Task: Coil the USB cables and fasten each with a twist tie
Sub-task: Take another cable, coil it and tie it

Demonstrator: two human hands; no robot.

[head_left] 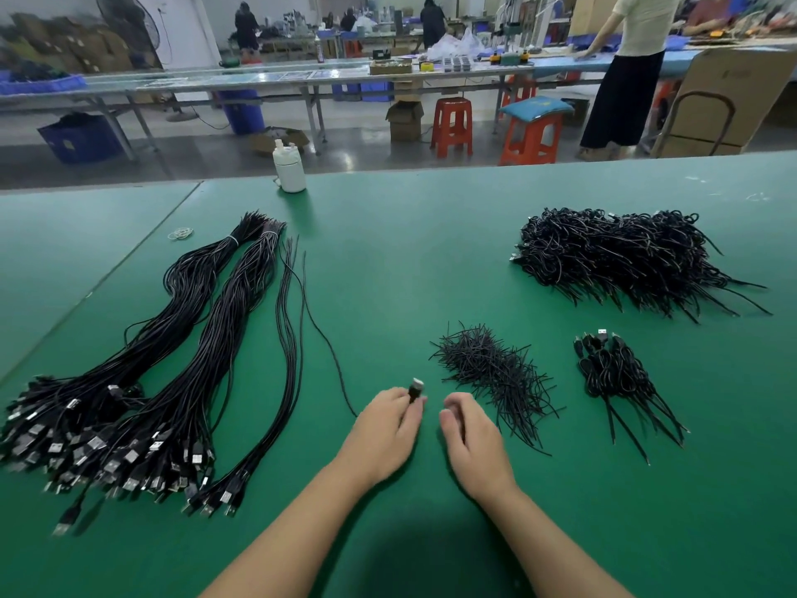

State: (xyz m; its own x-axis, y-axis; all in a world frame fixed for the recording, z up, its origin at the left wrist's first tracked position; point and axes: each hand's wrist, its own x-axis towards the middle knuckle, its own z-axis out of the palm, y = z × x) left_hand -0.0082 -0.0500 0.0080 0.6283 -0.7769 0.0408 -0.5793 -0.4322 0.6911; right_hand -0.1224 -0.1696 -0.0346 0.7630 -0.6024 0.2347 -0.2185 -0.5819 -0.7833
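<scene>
1. My left hand (390,429) pinches the plug end of one USB cable (416,388) just below the middle of the frame. I hold it by the plug with the metal tip pointing up and away from me, because that end gives me a firm anchor to start the coil from.
2. The rest of that cable (321,334) trails away up and to the left across the green worktop (401,252). Lying straight and free, it should feed in without snagging.
3. My right hand (468,433) sits just beside the left, fingers loosely curled and holding nothing that I can make out. I judge it is there to take up the slack and wind the loops.
4. The twist ties (491,373) lie in a loose heap just up and right of my right hand, near enough to grab one once the coil is made.
5. At the left of the frame lie the uncoiled cable bundles (172,360), plugs toward me, so my left hand can draw the next one by its plug.
6. At the right a small batch of coiled cables (616,373) lies near the ties, and a big finished pile (621,256) sits at the upper right, well apart from the raw stock so the two do not mix.
7. A white bottle (289,168) and some rubber bands (181,233) sit at the far edge, out of the working zone.
</scene>
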